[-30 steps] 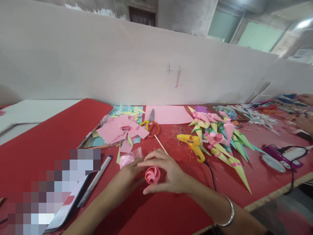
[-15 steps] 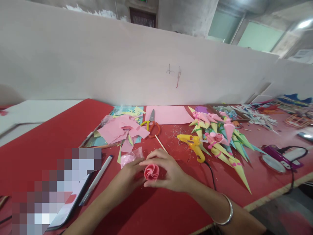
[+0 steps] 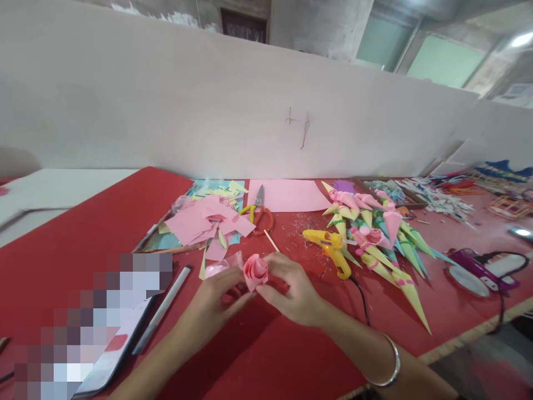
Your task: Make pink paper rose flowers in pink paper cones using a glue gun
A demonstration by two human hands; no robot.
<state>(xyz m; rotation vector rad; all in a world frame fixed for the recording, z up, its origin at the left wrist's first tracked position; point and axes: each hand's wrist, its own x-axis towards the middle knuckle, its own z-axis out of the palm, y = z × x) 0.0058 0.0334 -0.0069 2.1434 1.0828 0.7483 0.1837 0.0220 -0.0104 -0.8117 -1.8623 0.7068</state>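
Observation:
A pink paper rose (image 3: pixel 255 271) with curled, layered petals is held up between my two hands, above the red table. My left hand (image 3: pixel 220 297) pinches it from the left side, thumb and fingers closed at its edge. From the right, my right hand (image 3: pixel 293 286) grips the flower with thumb below and fingers above. Just behind the hands lie a wooden stick (image 3: pixel 271 241) and a crumpled clear plastic bag (image 3: pixel 225 265). Scissors (image 3: pixel 260 208) with red and yellow handles rest farther back, by a pile of pink paper pieces (image 3: pixel 204 219).
A yellow hot glue gun (image 3: pixel 328 244) with a black cord lies right of my hands. Beyond it are several paper cones with flowers (image 3: pixel 387 239). A pen (image 3: pixel 164 305) lies left, and a purple device (image 3: pixel 478 269) sits far right. A white board (image 3: pixel 233 111) stands behind.
The paper rose has been turned and raised slightly, so its other, folded-petal side now shows instead of the spiral end. Both hands shifted their grip around it.

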